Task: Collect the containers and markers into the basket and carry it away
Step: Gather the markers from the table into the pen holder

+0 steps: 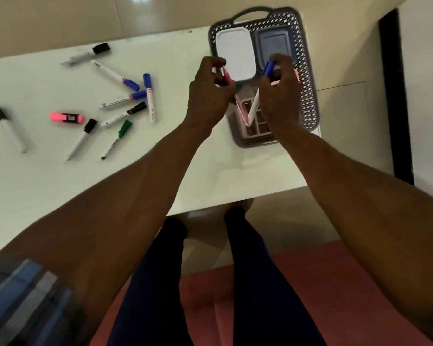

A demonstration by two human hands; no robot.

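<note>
Showing two hands over a grey perforated basket point(308, 78) at the white table's point(160, 176) right end: the left hand point(209, 92) pinches one pink-capped marker point(231, 88), the right hand point(280, 93) one blue-capped marker point(266, 76), tips in a gridded holder point(256, 129). Two lidded containers, one white point(235, 52), one grey-blue point(274, 42), lie inside. Nine markers and one pink highlighter point(66, 117) lie scattered at left.

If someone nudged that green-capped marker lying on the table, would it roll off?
Probably it rolls a little: the green-capped marker looks round, slim and light, and the table looks smooth. It lies well back from the edges, so it would likely stop first. It looks stiff, not floppy.
</note>
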